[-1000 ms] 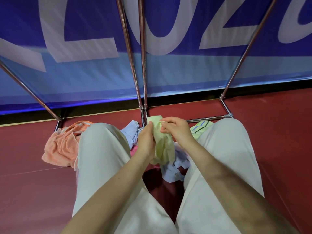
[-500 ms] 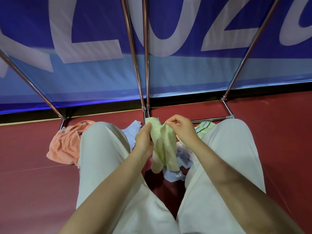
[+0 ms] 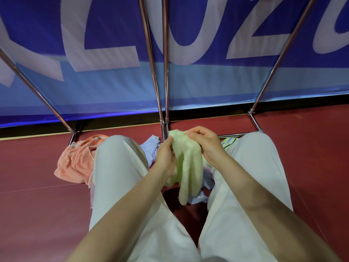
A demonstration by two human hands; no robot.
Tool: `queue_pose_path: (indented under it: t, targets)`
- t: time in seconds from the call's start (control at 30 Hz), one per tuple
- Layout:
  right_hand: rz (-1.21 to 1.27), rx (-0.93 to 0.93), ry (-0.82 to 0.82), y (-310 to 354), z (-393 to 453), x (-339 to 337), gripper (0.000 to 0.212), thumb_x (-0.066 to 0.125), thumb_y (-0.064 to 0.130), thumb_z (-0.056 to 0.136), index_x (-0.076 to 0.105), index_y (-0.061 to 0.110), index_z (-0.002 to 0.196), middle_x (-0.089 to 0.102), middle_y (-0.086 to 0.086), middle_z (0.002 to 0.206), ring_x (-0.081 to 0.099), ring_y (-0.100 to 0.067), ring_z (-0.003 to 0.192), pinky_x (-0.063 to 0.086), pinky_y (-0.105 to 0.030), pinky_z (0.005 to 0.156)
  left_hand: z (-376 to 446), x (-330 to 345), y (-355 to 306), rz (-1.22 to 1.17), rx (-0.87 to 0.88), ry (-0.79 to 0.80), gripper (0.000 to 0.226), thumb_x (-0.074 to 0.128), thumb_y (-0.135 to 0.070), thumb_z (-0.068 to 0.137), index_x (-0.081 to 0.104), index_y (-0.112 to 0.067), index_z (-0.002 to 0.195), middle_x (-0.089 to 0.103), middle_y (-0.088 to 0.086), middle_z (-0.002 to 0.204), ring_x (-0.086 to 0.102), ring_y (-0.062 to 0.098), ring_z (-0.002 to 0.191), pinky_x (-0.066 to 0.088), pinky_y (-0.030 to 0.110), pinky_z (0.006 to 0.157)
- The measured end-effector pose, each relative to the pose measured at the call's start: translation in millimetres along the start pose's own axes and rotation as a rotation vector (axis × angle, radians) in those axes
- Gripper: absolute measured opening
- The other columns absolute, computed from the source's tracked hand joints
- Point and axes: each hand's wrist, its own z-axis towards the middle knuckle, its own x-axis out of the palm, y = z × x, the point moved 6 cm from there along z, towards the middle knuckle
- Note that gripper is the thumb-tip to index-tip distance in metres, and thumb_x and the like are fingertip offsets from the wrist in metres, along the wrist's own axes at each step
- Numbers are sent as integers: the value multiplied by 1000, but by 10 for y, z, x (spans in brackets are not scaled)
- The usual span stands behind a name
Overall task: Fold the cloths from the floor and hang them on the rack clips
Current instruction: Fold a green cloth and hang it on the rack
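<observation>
A pale green cloth (image 3: 188,167) hangs between my knees, bunched lengthwise with its lower end dangling above the floor. My left hand (image 3: 165,157) grips its left side and my right hand (image 3: 204,143) pinches its top edge. Behind the hands, light blue cloths (image 3: 150,146) lie on the floor, partly hidden by my legs. An orange cloth (image 3: 75,161) lies crumpled to the left of my left knee. A striped green cloth (image 3: 228,142) peeks out by my right knee. The rack's metal poles (image 3: 164,72) rise just beyond the pile; no clips are in view.
My legs in cream trousers (image 3: 120,176) frame the pile on both sides. The rack's base bars (image 3: 255,123) rest on the dark red floor (image 3: 302,157). A blue banner (image 3: 207,82) with large white letters stands right behind the rack.
Both hands have kept hold of the green cloth and worked along its upper part; it now hangs longer and narrower. The view has shifted slightly.
</observation>
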Motion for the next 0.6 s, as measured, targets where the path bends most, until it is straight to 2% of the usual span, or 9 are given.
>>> queue_pose_path:
  t: [0.1, 0.23, 0.37, 0.47, 0.6]
  targets:
    - [23, 8, -31, -67, 57, 31, 8, 68, 11, 85, 71, 15, 80, 68, 1, 75, 61, -10, 70, 48, -23, 66, -13, 104, -2, -7, 43, 53, 29, 40, -25, 103, 65, -9, 104, 70, 3, 85, 68, 10, 75, 54, 21, 65]
    - [-164, -57, -173, -110, 132, -9, 3, 72, 15, 81, 73, 15, 78, 70, 1, 79, 62, -10, 77, 49, -30, 78, -1, 202, 58, -81, 24, 120, 29, 44, -25, 101, 67, -7, 106, 68, 9, 93, 65, 18, 87, 52, 29, 80]
    - [-266, -106, -279, -117, 157, -39, 5, 70, 15, 82, 72, 11, 80, 68, 5, 75, 60, -3, 71, 47, -21, 71, 48, 227, 67, -67, 31, 109, 33, 39, -24, 104, 67, -7, 101, 72, 6, 87, 67, 16, 88, 53, 26, 77]
    - [-294, -141, -336, -119, 164, -77, 11, 68, 13, 84, 68, 16, 73, 64, 11, 69, 55, 5, 62, 43, -12, 64, 52, 259, 82, -46, 25, 96, 36, 35, -22, 104, 65, -8, 88, 70, 2, 69, 67, 10, 69, 53, 21, 64]
    - [-288, -157, -408, -128, 200, -167, 11, 68, 15, 84, 66, 15, 73, 65, 11, 71, 56, 4, 64, 45, -14, 66, 90, 241, 83, -36, 38, 49, 32, 40, -20, 103, 64, -9, 84, 65, 1, 68, 61, 10, 68, 51, 19, 63]
